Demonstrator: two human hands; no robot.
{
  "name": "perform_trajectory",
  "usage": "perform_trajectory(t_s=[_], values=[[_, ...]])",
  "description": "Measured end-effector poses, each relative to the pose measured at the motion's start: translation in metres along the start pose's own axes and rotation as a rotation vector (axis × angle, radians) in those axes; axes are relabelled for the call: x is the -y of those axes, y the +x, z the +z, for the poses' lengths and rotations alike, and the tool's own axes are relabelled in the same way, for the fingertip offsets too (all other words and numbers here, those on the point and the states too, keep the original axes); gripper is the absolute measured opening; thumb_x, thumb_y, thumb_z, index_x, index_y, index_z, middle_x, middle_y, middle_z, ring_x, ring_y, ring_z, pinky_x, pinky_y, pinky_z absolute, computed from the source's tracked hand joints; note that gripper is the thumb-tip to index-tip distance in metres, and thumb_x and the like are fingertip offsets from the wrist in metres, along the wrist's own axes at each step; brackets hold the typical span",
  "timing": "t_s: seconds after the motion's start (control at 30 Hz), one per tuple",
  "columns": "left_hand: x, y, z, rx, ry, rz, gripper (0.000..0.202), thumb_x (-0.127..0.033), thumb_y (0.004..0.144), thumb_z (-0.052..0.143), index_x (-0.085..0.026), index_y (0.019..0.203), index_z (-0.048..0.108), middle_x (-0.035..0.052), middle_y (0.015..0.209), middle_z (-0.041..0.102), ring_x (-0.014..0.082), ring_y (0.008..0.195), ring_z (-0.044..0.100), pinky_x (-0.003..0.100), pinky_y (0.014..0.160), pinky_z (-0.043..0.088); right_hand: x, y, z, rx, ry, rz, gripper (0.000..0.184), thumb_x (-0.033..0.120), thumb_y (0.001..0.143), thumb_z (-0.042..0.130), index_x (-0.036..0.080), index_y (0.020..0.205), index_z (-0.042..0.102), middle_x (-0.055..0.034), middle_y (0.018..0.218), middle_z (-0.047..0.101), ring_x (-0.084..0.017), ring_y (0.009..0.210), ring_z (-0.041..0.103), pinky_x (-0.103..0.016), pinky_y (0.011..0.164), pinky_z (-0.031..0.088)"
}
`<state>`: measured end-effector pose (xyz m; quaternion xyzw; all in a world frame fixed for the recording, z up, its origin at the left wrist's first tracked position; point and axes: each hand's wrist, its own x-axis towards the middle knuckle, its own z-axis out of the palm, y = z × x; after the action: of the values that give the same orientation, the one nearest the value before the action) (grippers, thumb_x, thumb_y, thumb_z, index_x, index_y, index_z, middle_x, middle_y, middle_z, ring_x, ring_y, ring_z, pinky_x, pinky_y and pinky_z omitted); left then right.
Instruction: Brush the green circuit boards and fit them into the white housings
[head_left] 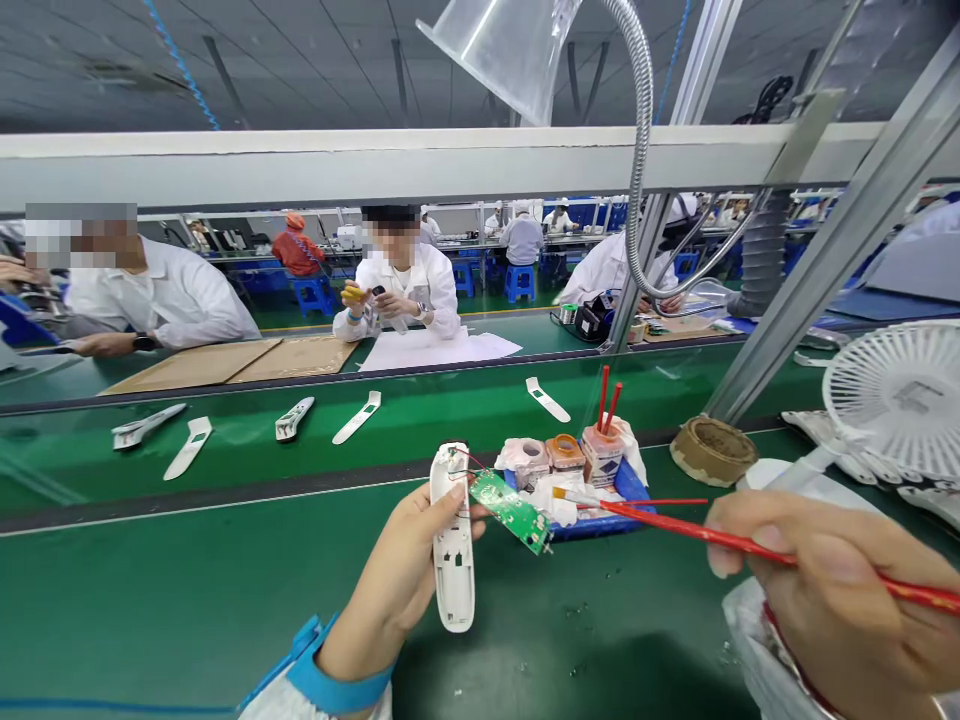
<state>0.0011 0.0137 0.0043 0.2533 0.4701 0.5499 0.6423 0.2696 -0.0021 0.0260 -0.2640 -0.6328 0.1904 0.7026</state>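
My left hand (409, 545) is closed around a white plastic housing (453, 580), held upright with its hollow side toward me. A green circuit board (514, 512) hangs out to the housing's right, joined to it by thin red and dark wires. In my right hand (832, 570) is a red paintbrush (694, 528), its bristles pointing left near the board but apart from it. Behind the bristles sits a blue tray (600, 527) with small jars (564, 455), crumpled white tissue and a red-handled brush lying across it. More red sticks stand in the jar (602, 455) at the right.
Several white plastic parts (357, 418) lie on the green belt beyond the table edge. At right stand a white fan (892, 400) and a brown tape roll (712, 450). A lamp (502, 50) hangs overhead. Co-workers (405, 280) sit across the line.
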Motion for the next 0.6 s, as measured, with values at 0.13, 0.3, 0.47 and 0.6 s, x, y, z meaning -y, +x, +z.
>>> perform_trajectory(t_s=[0.13,0.3,0.47,0.6], values=[[-0.008,0.012,-0.003,-0.1,-0.127,-0.012,0.005,-0.009,0.079,0.059,-0.01,0.081,0.064,0.0066,0.065,0.066,0.0154,0.063,0.066,0.024,0.061,0.057,-0.01,0.012,-0.002,-0.04,0.078,0.121,0.015,0.024,0.085,0.054,0.02,0.075,0.065,-0.0014,0.058,0.062,-0.016,0.051,0.056,-0.028,0.046,0.044],[-0.019,0.038,-0.005,-0.152,-0.26,0.01,0.014,-0.002,0.079,0.054,-0.005,0.09,0.062,0.0133,0.079,0.069,0.0191,0.071,0.069,0.027,0.064,0.059,-0.057,0.011,0.005,-0.163,0.337,0.857,0.029,0.041,0.071,0.07,0.017,0.063,0.054,0.0006,0.047,0.056,-0.012,0.037,0.048,-0.021,0.036,0.038],[-0.019,0.086,-0.017,-0.193,-0.329,0.039,0.024,0.002,0.079,0.047,-0.006,0.1,0.057,0.0133,0.082,0.068,0.0205,0.074,0.069,0.03,0.065,0.058,-0.093,-0.017,0.016,-0.167,0.401,1.07,0.034,0.041,0.067,0.074,0.017,0.067,0.051,-0.0011,0.05,0.06,-0.009,0.038,0.047,-0.019,0.037,0.038],[-0.015,0.123,-0.014,-0.208,-0.314,0.003,0.027,0.003,0.077,0.045,-0.006,0.1,0.057,0.0117,0.075,0.067,0.0212,0.063,0.068,0.031,0.057,0.057,-0.099,-0.027,0.015,-0.173,0.453,1.131,0.033,0.039,0.069,0.074,0.017,0.069,0.05,-0.0004,0.051,0.059,-0.008,0.039,0.047,-0.018,0.037,0.038]])
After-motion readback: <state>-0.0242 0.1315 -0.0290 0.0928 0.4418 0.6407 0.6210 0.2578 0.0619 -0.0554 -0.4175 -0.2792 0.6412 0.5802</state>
